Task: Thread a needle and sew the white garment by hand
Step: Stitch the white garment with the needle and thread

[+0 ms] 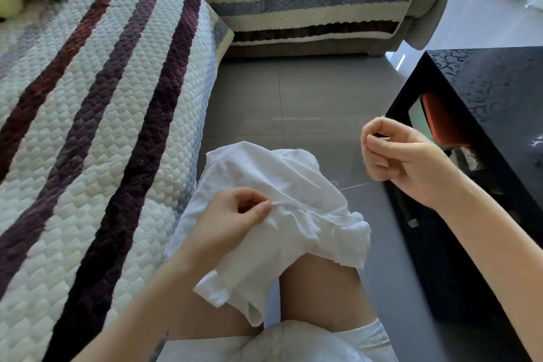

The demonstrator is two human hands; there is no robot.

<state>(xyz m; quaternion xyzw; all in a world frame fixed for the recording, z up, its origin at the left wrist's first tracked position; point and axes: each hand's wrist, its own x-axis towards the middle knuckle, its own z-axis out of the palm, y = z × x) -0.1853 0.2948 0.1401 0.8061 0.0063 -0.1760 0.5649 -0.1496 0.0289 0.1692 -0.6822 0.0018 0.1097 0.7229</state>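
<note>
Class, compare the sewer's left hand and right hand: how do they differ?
The left hand rests low on the white garment; the right hand is raised clear of it, beside the black table. The left hand pinches the garment; the right hand pinches what looks like a needle. Both have curled, pinching fingers.

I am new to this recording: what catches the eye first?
The white garment lies bunched on the knees, centre, pinched by the left hand. The right hand, raised at the right near a black table, pinches what looks like a needle. A striped sofa fills the left.
</note>
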